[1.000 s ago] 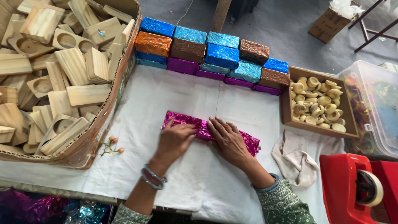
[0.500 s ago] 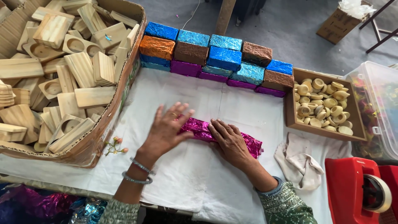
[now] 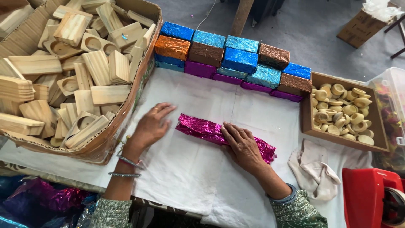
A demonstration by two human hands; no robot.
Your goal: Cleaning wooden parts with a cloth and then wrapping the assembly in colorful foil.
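The long magenta foil-wrapped bundle [image 3: 211, 131] lies on the white cloth [image 3: 190, 177]. The right hand [image 3: 240, 145] presses flat on its middle, fingers spread, hiding what is inside. The left hand [image 3: 151, 124] rests open beside its left end, not touching.

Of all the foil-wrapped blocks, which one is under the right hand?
The long magenta foil-wrapped block lying alone on the white cloth; the right hand presses it, while the others sit stacked at the back.

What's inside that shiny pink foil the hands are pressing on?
Only crinkled magenta foil shows, laid long on the white cloth. The right hand presses its middle; the left hand rests flat beside its left end. Whatever it wraps is fully covered.
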